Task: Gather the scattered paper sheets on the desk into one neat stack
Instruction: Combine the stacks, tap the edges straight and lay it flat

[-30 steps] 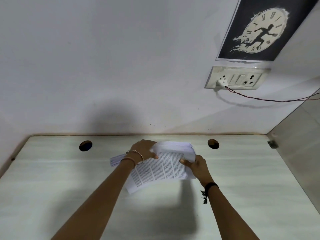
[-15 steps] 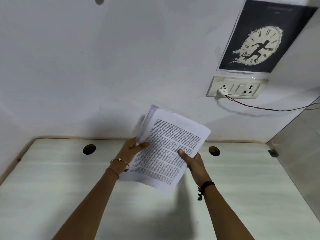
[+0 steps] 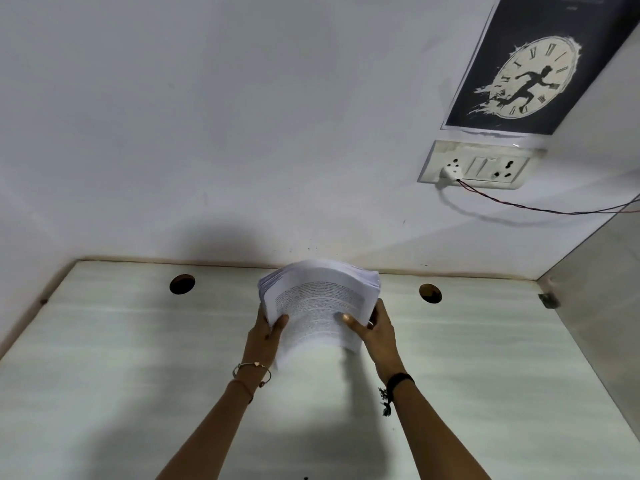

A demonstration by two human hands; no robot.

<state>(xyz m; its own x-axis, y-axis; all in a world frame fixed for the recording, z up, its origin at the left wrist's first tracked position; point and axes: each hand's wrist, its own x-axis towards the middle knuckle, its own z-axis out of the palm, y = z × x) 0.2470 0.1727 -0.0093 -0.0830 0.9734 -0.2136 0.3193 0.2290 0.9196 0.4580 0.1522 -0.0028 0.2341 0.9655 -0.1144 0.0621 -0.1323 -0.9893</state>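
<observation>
**Stack held on edge over the desk, squaring in hand**

The sheets [image 3: 317, 299] are held as one thick bundle, tilted up on the lower edge above the far middle of the desk [image 3: 104, 358]. The left hand [image 3: 264, 336] is closed on the bundle's left side, thumb across the printed front page and fingers hidden behind. The right hand [image 3: 375, 329] is closed on the right side in the same way. The lower edge is blurred, so it cannot be told whether it touches the desk or hangs just above it. The top edges are fanned and uneven.

No loose sheets are seen elsewhere on the desk, so gathering is judged done and squaring is taken as the step in hand. The next move is judged to call for the lower edge to be tapped on the desk, with the grip slackened enough for the sheets to settle level; the bundle would then be laid flat.

Dense printed lines are seen on the front page, but nothing can be read. On the wall poster [image 3: 540, 60], a clock face with Roman numerals and a running figure is shown; a faint line of text at its top is illegible. No brand is seen.
</observation>
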